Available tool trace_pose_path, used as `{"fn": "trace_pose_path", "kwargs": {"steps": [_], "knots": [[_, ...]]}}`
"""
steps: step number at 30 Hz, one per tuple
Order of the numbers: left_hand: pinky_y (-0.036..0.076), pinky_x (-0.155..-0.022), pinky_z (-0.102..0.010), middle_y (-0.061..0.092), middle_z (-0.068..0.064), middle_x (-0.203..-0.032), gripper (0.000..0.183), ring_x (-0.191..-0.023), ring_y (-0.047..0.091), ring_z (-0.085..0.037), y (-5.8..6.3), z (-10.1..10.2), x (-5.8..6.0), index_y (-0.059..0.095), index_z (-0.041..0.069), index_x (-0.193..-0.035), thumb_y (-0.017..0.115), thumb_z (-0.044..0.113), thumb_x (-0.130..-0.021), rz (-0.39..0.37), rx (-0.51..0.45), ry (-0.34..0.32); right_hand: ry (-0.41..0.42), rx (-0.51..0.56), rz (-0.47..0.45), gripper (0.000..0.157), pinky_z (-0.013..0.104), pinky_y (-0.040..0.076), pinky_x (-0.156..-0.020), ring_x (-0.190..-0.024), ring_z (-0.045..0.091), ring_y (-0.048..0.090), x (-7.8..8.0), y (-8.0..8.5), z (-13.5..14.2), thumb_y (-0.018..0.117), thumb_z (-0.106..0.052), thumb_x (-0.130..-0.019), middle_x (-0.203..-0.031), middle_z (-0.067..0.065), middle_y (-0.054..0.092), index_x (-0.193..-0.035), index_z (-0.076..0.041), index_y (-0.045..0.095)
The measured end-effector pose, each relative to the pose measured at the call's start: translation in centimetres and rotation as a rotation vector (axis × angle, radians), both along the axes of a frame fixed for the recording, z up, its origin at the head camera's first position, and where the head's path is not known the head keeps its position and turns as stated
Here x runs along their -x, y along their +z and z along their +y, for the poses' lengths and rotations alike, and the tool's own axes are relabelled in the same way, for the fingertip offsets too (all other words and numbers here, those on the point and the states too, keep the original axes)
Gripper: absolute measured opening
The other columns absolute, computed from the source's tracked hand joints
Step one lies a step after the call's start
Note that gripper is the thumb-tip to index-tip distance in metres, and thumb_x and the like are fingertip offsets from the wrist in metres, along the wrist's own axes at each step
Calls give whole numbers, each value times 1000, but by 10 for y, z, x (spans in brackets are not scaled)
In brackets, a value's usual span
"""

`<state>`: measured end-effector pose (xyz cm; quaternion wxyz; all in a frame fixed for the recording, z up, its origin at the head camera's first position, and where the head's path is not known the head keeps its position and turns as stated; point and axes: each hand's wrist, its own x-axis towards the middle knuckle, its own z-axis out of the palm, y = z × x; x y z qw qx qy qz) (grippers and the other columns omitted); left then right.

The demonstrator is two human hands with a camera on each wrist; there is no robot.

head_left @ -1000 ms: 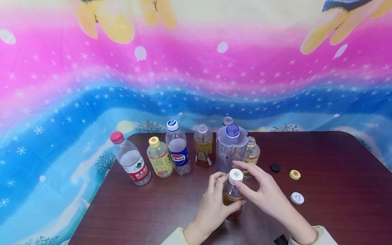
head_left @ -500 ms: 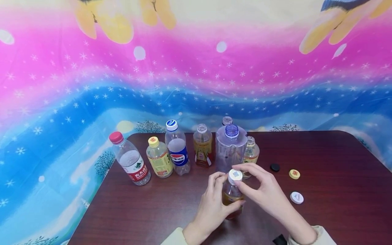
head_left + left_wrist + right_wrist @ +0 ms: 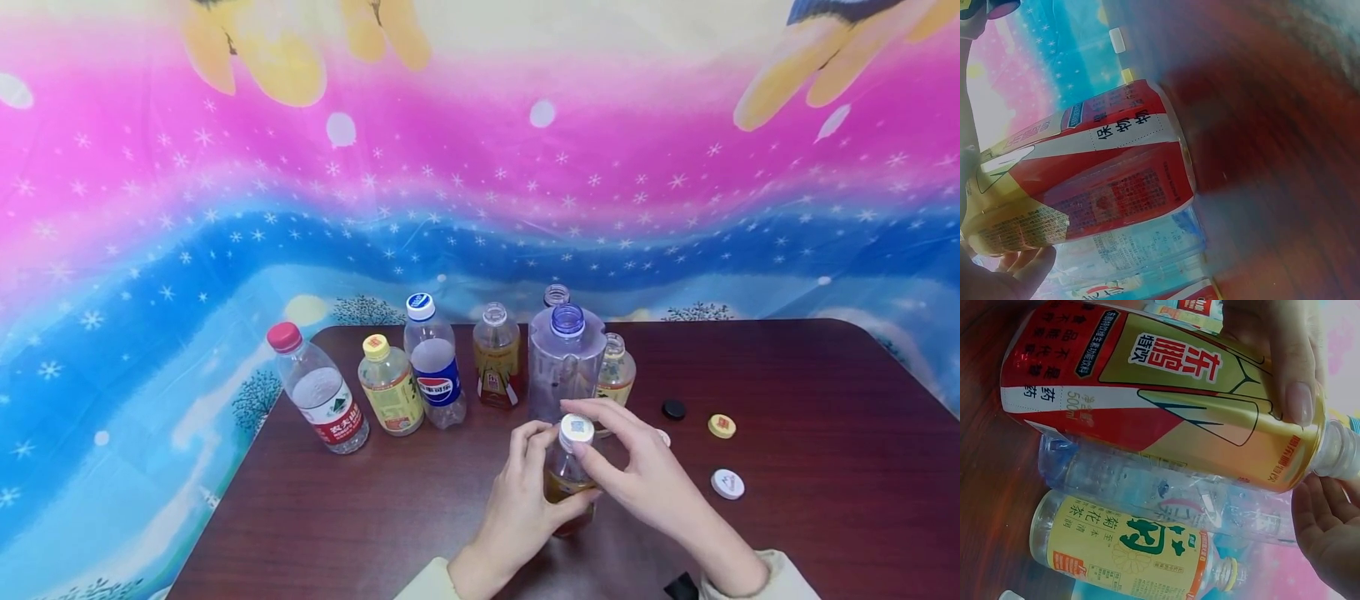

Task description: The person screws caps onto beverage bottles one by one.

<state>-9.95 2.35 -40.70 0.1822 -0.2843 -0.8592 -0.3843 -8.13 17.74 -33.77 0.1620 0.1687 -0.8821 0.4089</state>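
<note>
My left hand (image 3: 517,492) grips the body of a plastic drink bottle (image 3: 568,469), its thumb across the near side. The bottle stands upright, and its red, gold and white label (image 3: 1166,394) shows large in the right wrist view. On the neck sits a white cap (image 3: 577,428) with a square printed code on top. My right hand (image 3: 645,471) pinches this cap between thumb and fingers. In the left wrist view, the same bottle (image 3: 1097,169) fills the middle.
Behind my hands stand a clear purple-tinted bottle (image 3: 566,367), another gold-red bottle (image 3: 498,367) and small yellow-label bottle (image 3: 617,367), all uncapped. Capped bottles are leftward: red-capped (image 3: 330,400), yellow-capped (image 3: 392,392), Pepsi (image 3: 437,375). Loose caps: black (image 3: 673,409), yellow (image 3: 722,426), white (image 3: 727,484).
The right hand's fingers have shifted slightly around the cap, and its back has moved a little left. Part of a pale cap now shows behind it. The left hand stays in place.
</note>
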Motion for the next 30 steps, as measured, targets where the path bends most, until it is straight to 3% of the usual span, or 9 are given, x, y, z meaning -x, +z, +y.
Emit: {"fn": "trace_pose_path", "kwargs": {"steps": [6,14,24,27,30], "knots": [[57,-81,-32,45,-6,-124,71,-97,64,-19,0,0,0,44,12,-128,81,38,-73,-5,-10,5,5,25,23,35,14,47,-86,-107,-6,55,-1,0,3,65,-9,-88,-116,-5,65,-121,-18,64],[57,-82,-33,44,-5,-123,71,-96,63,-19,1,1,0,44,12,-128,80,39,-74,-19,-16,0,-62,50,-42,32,20,51,-76,-97,-7,55,-1,2,4,72,-15,-84,-112,-2,66,-115,-18,66],[57,-78,-31,46,-6,-121,72,-94,64,-19,-1,2,0,45,11,-127,83,37,-71,29,-22,12,-118,51,-76,30,20,50,-72,-88,-4,55,1,2,1,76,-16,-80,-104,-3,66,-109,-14,65],[57,-79,-32,46,-6,-122,72,-94,64,-19,-1,1,0,45,11,-127,82,38,-72,21,-20,11,-113,44,-86,36,22,51,-74,-90,-3,55,1,0,0,76,-18,-80,-107,-2,66,-113,-14,62],[57,-80,-32,45,-6,-122,72,-94,64,-19,-1,1,0,44,11,-127,82,38,-72,11,-15,9,-56,34,-66,41,22,51,-79,-101,-4,55,1,-2,0,71,-18,-85,-117,0,64,-124,-16,58]]}}
